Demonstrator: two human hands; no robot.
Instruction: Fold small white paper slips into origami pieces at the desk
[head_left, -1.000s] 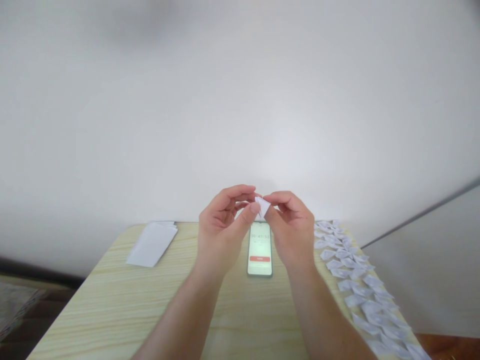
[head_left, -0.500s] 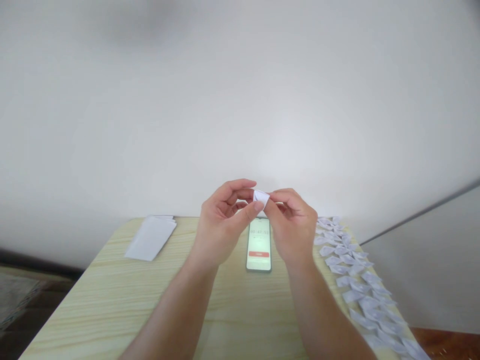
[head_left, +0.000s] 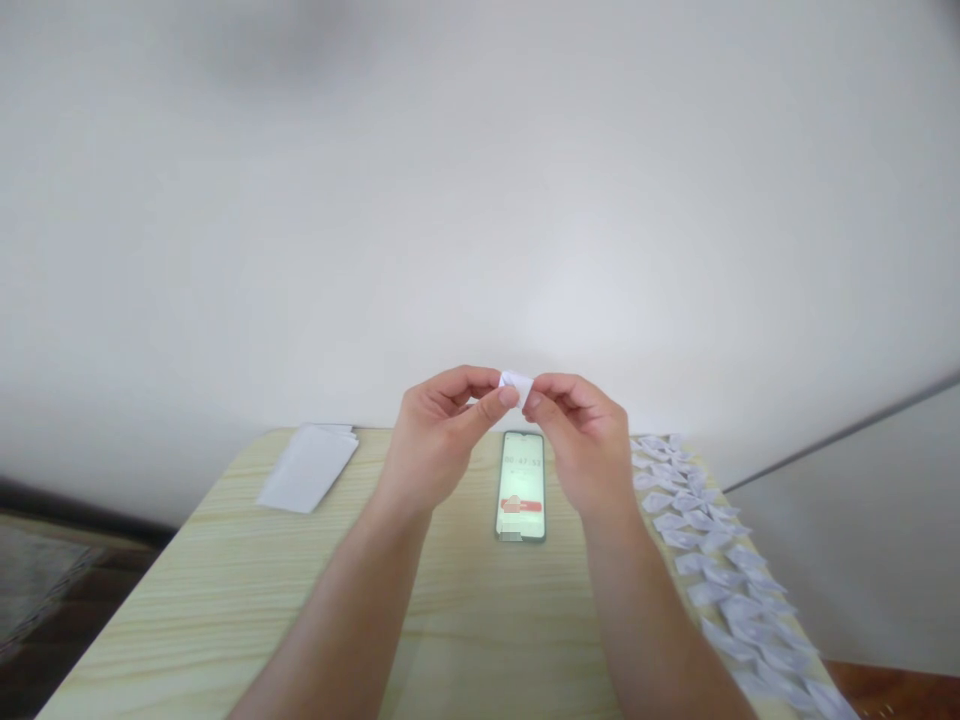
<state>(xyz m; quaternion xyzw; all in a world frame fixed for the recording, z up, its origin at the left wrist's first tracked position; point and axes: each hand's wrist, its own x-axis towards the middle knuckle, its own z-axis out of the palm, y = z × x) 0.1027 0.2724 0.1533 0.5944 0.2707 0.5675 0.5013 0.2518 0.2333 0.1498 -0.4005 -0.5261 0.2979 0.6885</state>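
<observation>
A small folded piece of white paper [head_left: 517, 386] is held up between both hands, above the far edge of the table. My left hand [head_left: 442, 430] pinches its left side, the thumb across the front face. My right hand [head_left: 585, 430] grips the right side between thumb and fingertips. Just below the hands a phone [head_left: 520, 480] lies face up, its lit screen showing a timer and a red button. The finer folds of the paper are too small to make out.
A stack of white paper sheets [head_left: 309, 468] lies at the table's far left. Many folded white paper pieces [head_left: 720, 575] line the right edge. The light wood table [head_left: 247, 590] meets a pale wall [head_left: 480, 200] behind.
The folded paper has shifted slightly up and left and is turned a little. My left fingers have closed in on it, and my right thumb now presses its lower right side.
</observation>
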